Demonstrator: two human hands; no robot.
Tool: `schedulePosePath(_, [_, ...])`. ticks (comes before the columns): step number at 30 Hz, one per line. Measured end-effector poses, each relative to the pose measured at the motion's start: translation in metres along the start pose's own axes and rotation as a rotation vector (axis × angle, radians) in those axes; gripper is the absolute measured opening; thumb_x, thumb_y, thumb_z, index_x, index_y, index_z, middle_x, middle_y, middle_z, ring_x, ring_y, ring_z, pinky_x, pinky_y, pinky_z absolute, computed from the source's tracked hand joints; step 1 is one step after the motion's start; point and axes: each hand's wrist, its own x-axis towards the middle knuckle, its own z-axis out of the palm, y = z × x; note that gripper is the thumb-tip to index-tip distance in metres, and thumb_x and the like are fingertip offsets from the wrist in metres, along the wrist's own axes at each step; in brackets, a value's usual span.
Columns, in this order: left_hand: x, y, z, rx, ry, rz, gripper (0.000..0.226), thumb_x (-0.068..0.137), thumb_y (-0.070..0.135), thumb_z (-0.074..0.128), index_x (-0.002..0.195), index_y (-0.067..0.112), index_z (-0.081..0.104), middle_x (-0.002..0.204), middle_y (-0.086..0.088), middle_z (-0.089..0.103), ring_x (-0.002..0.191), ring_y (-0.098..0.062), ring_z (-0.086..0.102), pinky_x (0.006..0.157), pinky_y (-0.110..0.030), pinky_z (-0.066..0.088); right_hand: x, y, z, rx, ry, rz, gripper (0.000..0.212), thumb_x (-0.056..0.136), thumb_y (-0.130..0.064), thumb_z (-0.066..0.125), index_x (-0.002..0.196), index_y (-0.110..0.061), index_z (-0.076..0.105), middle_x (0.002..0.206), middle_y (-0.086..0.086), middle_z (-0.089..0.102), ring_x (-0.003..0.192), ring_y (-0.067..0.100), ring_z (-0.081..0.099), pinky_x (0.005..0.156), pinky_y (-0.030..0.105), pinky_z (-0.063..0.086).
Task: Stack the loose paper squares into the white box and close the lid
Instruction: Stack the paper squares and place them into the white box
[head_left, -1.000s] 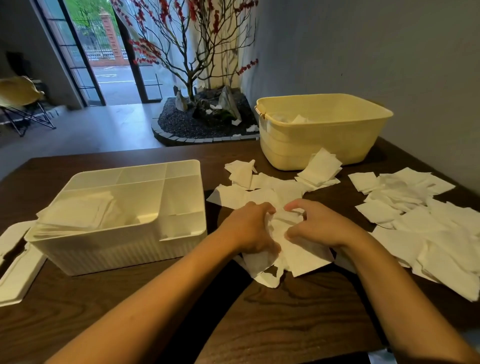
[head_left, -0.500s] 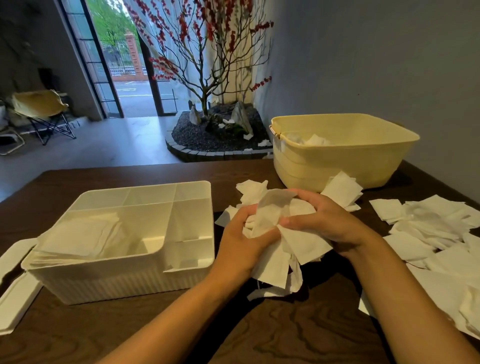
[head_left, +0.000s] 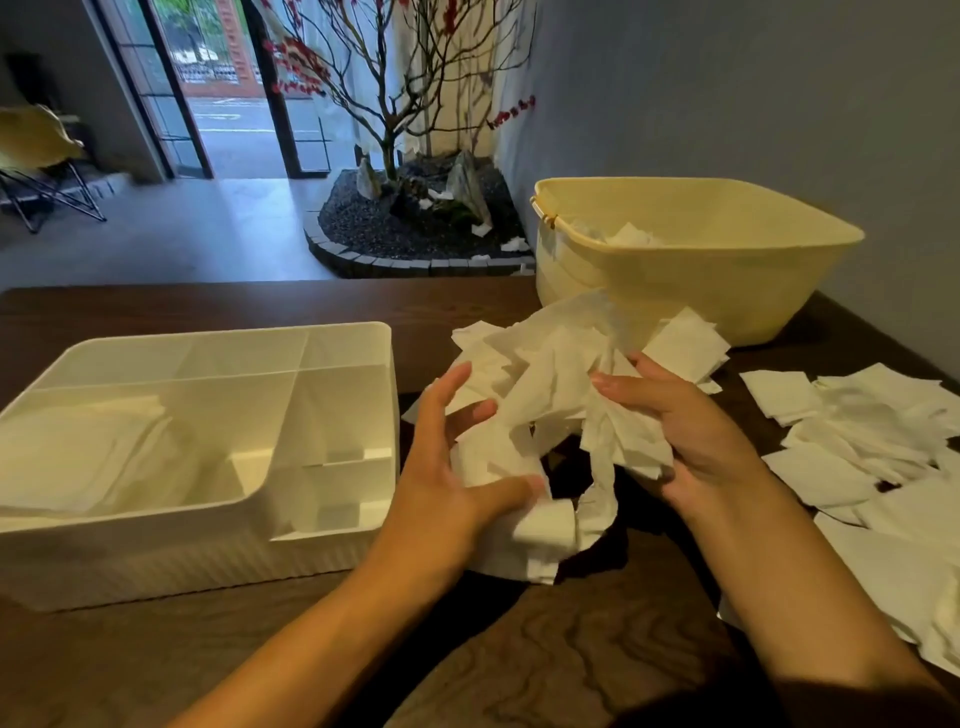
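Fingers (head_left: 631, 387) of the right hand (head_left: 691, 441) curled round one side of a crumpled bundle of squares (head_left: 545, 410), thumb tucked under the paper. The left hand (head_left: 449, 467) cupped the other side, fingers spread and nearly straight, thumb pressing a folded corner low down. That two-sided hold probably served to gather the ragged sheets and square them before loading. Both forearms reached in from below, wrists raised, the bundle hanging just right of the box (head_left: 337, 540). Inside the box, a flat stack (head_left: 88, 457) filled the large left compartment. More squares (head_left: 857, 441) lay on the table (head_left: 519, 660), well right of the box. A tub (head_left: 727, 291) stood behind them. No lid was visible.
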Motion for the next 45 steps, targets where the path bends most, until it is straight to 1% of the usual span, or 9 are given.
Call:
schedulePosePath(2, [-0.002, 0.003, -0.001, 0.072, 0.062, 0.097, 0.086, 0.072, -0.002, 0.083, 0.135, 0.043, 0.046, 0.117, 0.02, 0.062, 0.104, 0.006, 0.062, 0.081, -0.012, 0.05, -0.002, 0.0, 0.001, -0.027, 0.023, -0.061, 0.063, 0.067, -0.003, 0.069, 0.129, -0.014, 0.061, 0.12, 0.014, 0.071, 0.105, 0.028, 0.07, 0.075, 0.034, 0.061])
schedulePosePath(6, [-0.005, 0.008, 0.0, 0.156, 0.192, 0.249, 0.071, 0.08, 0.0, 0.078, 0.135, 0.03, 0.045, 0.111, 0.047, 0.054, 0.111, 0.021, 0.05, 0.084, 0.001, 0.04, -0.005, -0.001, 0.003, -0.103, 0.072, -0.133, 0.061, 0.065, -0.005, 0.072, 0.124, -0.014, 0.063, 0.119, 0.015, 0.07, 0.104, 0.029, 0.07, 0.072, 0.033, 0.06])
schedulePosePath(14, [-0.007, 0.005, 0.002, 0.183, 0.179, 0.265, 0.061, 0.093, 0.007, 0.07, 0.14, 0.035, 0.042, 0.128, 0.029, 0.053, 0.121, 0.013, 0.048, 0.091, -0.002, 0.041, -0.008, 0.001, 0.004, -0.246, 0.095, -0.12, 0.06, 0.06, -0.007, 0.074, 0.118, -0.013, 0.065, 0.108, 0.012, 0.074, 0.092, 0.024, 0.073, 0.063, 0.03, 0.058])
schedulePosePath(20, [-0.004, 0.004, 0.002, 0.438, -0.033, 0.005, 0.044, 0.089, 0.019, 0.072, 0.108, 0.05, 0.048, 0.1, 0.028, 0.057, 0.093, 0.023, 0.052, 0.064, 0.0, 0.044, -0.004, -0.003, -0.002, -0.154, 0.135, -0.107, 0.059, 0.066, -0.002, 0.073, 0.123, -0.019, 0.065, 0.108, 0.008, 0.075, 0.096, 0.023, 0.073, 0.064, 0.031, 0.059])
schedulePosePath(23, [-0.001, 0.016, -0.002, 0.466, -0.114, -0.137, 0.027, 0.084, 0.028, 0.079, 0.098, 0.041, 0.06, 0.094, 0.019, 0.063, 0.089, 0.003, 0.061, 0.07, -0.009, 0.051, -0.001, 0.001, -0.003, -0.184, 0.148, -0.09, 0.05, 0.078, 0.005, 0.07, 0.122, -0.018, 0.065, 0.107, 0.009, 0.075, 0.096, 0.025, 0.074, 0.067, 0.034, 0.06])
schedulePosePath(30, [-0.01, 0.048, -0.016, 0.626, -0.453, -0.421, 0.062, 0.085, 0.007, 0.075, 0.131, 0.041, 0.052, 0.118, 0.012, 0.06, 0.113, -0.014, 0.057, 0.099, -0.03, 0.048, 0.0, 0.006, 0.0, -0.217, 0.157, -0.083, 0.047, 0.079, 0.007, 0.07, 0.121, -0.014, 0.065, 0.105, 0.009, 0.076, 0.091, 0.024, 0.074, 0.067, 0.033, 0.059])
schedulePosePath(37, [-0.023, 0.049, -0.016, 0.296, -0.204, -0.561, 0.051, 0.09, 0.005, 0.065, 0.13, 0.034, 0.052, 0.128, -0.001, 0.055, 0.112, -0.025, 0.06, 0.093, -0.035, 0.057, -0.004, 0.007, 0.0, -0.231, 0.147, -0.052, 0.047, 0.079, 0.008, 0.071, 0.12, -0.015, 0.066, 0.106, 0.009, 0.075, 0.091, 0.024, 0.075, 0.067, 0.034, 0.06])
schedulePosePath(42, [-0.043, 0.041, -0.024, 0.624, -0.394, -0.629, 0.068, 0.091, 0.023, 0.072, 0.144, 0.038, 0.033, 0.115, 0.006, 0.054, 0.1, -0.014, 0.063, 0.096, -0.033, 0.054, -0.006, 0.009, 0.004, -0.293, 0.126, -0.028, 0.038, 0.081, 0.006, 0.071, 0.107, -0.021, 0.067, 0.105, 0.008, 0.075, 0.091, 0.023, 0.074, 0.066, 0.034, 0.06])
schedulePosePath(45, [-0.045, 0.043, -0.024, 0.711, -0.402, -0.608, 0.081, 0.091, 0.025, 0.072, 0.153, 0.036, 0.02, 0.131, -0.001, 0.052, 0.099, -0.021, 0.068, 0.085, -0.033, 0.061, -0.006, 0.009, 0.006, -0.312, 0.126, -0.024, 0.037, 0.081, 0.006, 0.071, 0.104, -0.023, 0.067, 0.106, 0.007, 0.074, 0.093, 0.023, 0.073, 0.066, 0.034, 0.06])
